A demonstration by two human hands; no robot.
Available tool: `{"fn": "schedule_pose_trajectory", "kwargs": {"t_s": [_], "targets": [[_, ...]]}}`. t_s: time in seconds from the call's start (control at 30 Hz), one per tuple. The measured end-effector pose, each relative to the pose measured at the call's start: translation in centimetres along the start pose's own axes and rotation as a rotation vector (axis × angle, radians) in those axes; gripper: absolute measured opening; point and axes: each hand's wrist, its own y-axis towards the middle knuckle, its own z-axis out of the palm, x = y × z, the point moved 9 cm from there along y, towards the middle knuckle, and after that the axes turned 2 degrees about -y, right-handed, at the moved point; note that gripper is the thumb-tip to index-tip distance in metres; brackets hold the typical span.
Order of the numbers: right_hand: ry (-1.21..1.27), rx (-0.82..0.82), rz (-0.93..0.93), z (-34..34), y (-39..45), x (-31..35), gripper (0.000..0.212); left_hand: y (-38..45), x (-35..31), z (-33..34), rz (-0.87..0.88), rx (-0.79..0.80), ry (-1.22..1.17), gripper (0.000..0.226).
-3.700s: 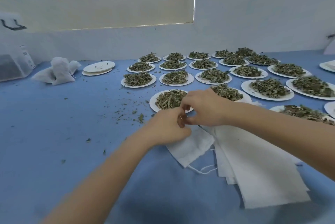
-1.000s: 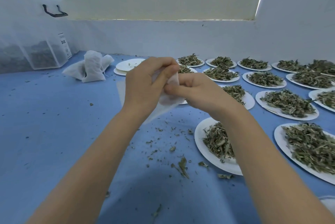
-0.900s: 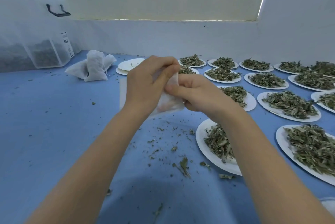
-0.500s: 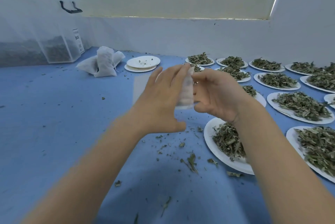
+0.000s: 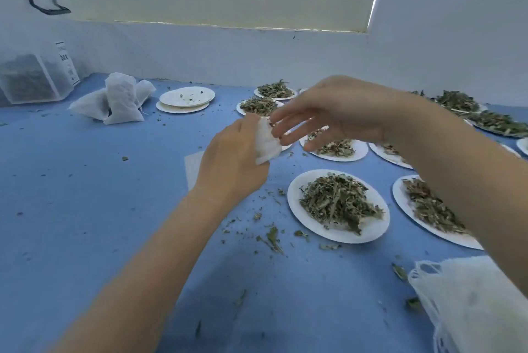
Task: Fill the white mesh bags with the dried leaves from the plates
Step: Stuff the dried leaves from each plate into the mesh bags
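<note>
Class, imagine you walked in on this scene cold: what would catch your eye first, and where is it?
First, the two hands raised mid-frame: the left hand grips a small white mesh bag, with the right hand open beside it. Next, the nearest plate heaped with dried leaves, low and right of the hands, with more plates in rows behind. Far left, filled bags lie by a stack of emptied plates.

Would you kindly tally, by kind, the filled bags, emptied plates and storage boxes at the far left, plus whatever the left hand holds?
Filled mesh bags: 3
Emptied plates: 2
Clear storage box: 1
Mesh bag gripped by the left hand: 1
Total: 7
</note>
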Motion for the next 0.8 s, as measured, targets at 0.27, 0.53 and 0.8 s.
{"fn": "schedule_pose_trajectory", "kwargs": {"t_s": [0.27,0.53,0.8], "targets": [[-1.014,-0.262,0.039,-3.3,-4.7,-7.0,0.04,-0.4,-2.3,4.8,0.147,0.187,-0.044,0.05],[-0.865,-0.452,0.276,-1.7,-5.7,-11.0,0.051,-1.5,-3.2,6.9,0.328,0.234,0.04,0.047],[-0.773,-0.681,0.176,-1.6,-6.2,-9.6,0.022,-1.9,-3.4,6.4,0.351,0.176,0.042,0.048]]}}
